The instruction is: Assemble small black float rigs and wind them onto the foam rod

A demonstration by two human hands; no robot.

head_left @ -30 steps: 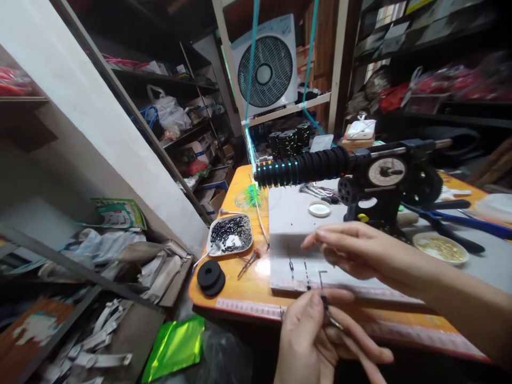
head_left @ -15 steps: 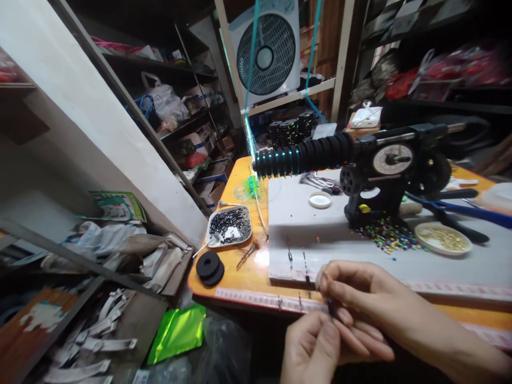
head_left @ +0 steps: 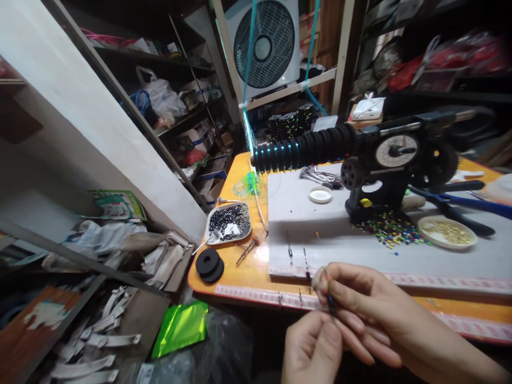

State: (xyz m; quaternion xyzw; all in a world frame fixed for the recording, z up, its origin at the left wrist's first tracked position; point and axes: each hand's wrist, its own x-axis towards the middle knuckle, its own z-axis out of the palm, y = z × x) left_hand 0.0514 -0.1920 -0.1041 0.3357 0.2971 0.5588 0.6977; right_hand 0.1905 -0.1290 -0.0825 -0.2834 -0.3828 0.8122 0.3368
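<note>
Close to the table's front edge, my left hand (head_left: 314, 346) pinches the lower end of a small dark rod-shaped piece (head_left: 330, 305) between thumb and forefinger. My right hand (head_left: 362, 298) is just above it, thumb and forefinger closed at the piece's upper end, where a bit of orange shows. Its other fingers are loosely curled. What exactly the fingertips grip is partly hidden. Left of the hands, thin beaded line pieces with black parts (head_left: 307, 266) lie on the grey board (head_left: 288, 213). Smaller ones rest on the red-and-white measuring tape (head_left: 250, 293).
A black winding machine (head_left: 376, 186) with a ringed shaft stands on the board, coloured beads (head_left: 390, 229) below it. Around are a dish of gold parts (head_left: 448, 233), pliers (head_left: 452, 205), a tray of black pieces (head_left: 230, 223), black spools (head_left: 210, 265) and a fan (head_left: 264, 48).
Both hands keep nearly the same grip on the small dark piece. My right hand has shifted very slightly, and the view has moved a little.
</note>
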